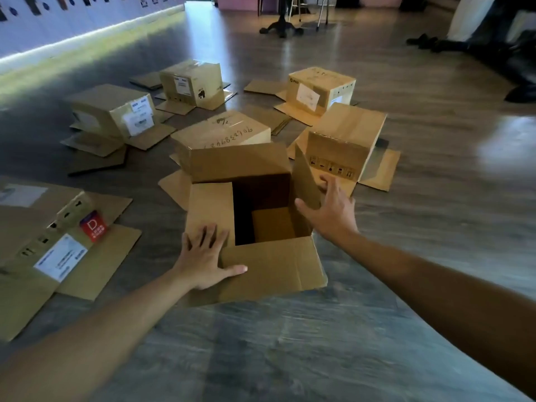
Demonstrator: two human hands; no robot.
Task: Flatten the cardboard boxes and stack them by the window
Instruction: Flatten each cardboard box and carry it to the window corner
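The open box [255, 216] sits on the floor [319, 343] right in front of the person, top flaps up, hollow inside showing. The left hand [203, 256] lies flat on the near-left flap, fingers [200, 235] spread and straight, thumb along the front flap; it presses rather than grips, probably to pin the box while the other side is worked. The right hand [330, 210] reaches to the upright right flap, fingers loosely extended against its outer face, holding nothing firmly that I can see; it looks set to push that flap. Beyond, several other boxes [220, 134] stand upside down on splayed flaps, none collapsed yet, and one more [58, 236] sits at the left. No stack is visible, so flattening looks barely begun. The window itself I cannot pick out.
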